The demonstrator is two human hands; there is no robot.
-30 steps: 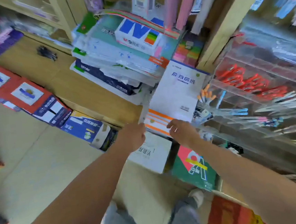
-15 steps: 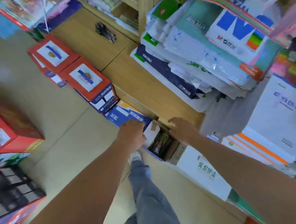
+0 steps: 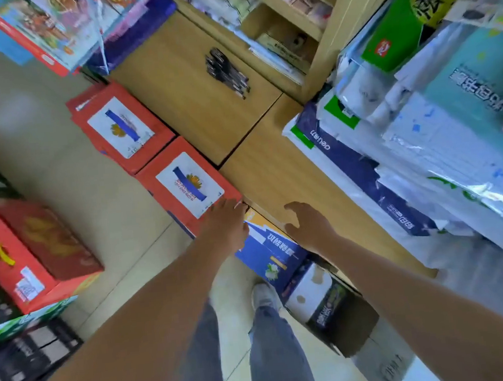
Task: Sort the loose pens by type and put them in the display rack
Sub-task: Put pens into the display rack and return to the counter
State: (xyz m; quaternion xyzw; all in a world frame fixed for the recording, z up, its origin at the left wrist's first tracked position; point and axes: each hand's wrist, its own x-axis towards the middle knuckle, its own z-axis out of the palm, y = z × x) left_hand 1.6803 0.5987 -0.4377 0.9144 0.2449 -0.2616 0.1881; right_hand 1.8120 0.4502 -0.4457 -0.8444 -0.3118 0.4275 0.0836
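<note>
While left hand (image 3: 226, 225) and right hand (image 3: 310, 226) hover with loose empty fingers (image 3: 226, 204), pens (image 3: 226, 73) lie on the wooden counter (image 3: 172, 84).

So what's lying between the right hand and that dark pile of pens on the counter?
Nothing but bare wooden counter, crossed by one dark seam, between the right hand and the pens. The head view shows it.

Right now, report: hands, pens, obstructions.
Left hand open, empty, over red box. Right hand open, empty. Dark pile, likely pens, on wooden counter, untouched. Display rack out of view.
</note>
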